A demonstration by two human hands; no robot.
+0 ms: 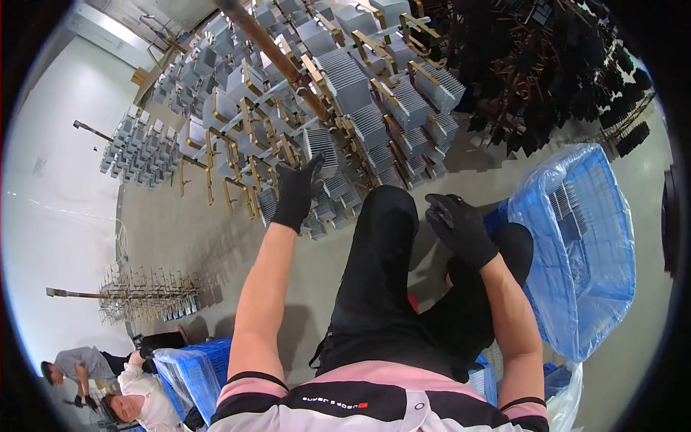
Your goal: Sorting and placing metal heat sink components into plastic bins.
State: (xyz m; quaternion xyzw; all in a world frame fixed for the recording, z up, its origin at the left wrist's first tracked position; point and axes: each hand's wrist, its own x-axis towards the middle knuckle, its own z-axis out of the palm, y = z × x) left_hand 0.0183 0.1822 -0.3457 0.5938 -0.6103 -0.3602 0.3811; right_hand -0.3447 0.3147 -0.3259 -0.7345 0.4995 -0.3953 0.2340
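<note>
My left hand, in a black glove, reaches out to the rack with its fingers spread. The fingertips overlap the lower edge of a small grey finned heat sink; whether they press on it I cannot tell. More heat sinks hang packed around it on brass-coloured hooks. To the right of my raised knee hovers my right hand, also black-gloved, fingers loosely bent and apart, nothing seen in it. A blue plastic basket with a clear liner stands right of that hand, a few finned parts inside.
A rusty pole slants over the rack. Dark parts hang at the far right. Further racks stand at the left. Two people are at the lower left beside another lined blue basket.
</note>
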